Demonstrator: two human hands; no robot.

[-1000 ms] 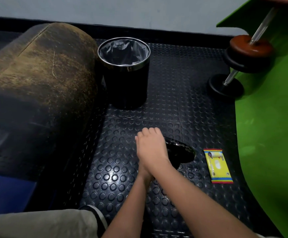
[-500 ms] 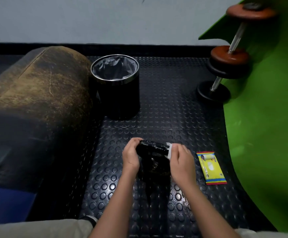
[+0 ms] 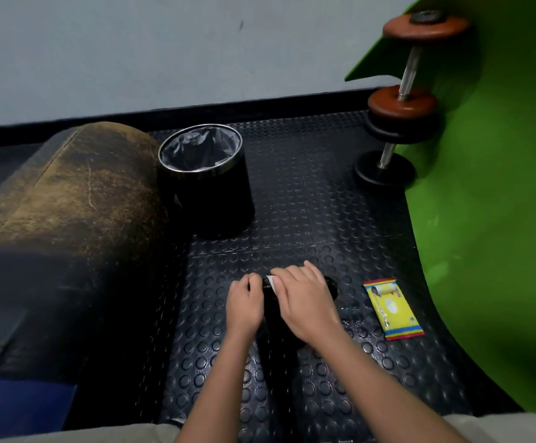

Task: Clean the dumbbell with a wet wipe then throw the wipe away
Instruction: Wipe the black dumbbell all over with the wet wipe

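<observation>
Two hands on the black dumbbell (image 3: 330, 284) mid-mat: my left hand (image 3: 244, 306) grips its end, my right hand (image 3: 305, 302) presses the white wet wipe (image 3: 271, 280) on top. Yellow wipe packet (image 3: 393, 308) beside it, print unreadable.

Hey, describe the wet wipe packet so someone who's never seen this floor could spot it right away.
Start at the big green mat curving along the right side of the black studded rubber floor. Just off its inner edge, to the right of the person's right hand, lies the flat yellow wet wipe packet. It is the only bright yellow thing there, with red and blue striped ends.
</observation>
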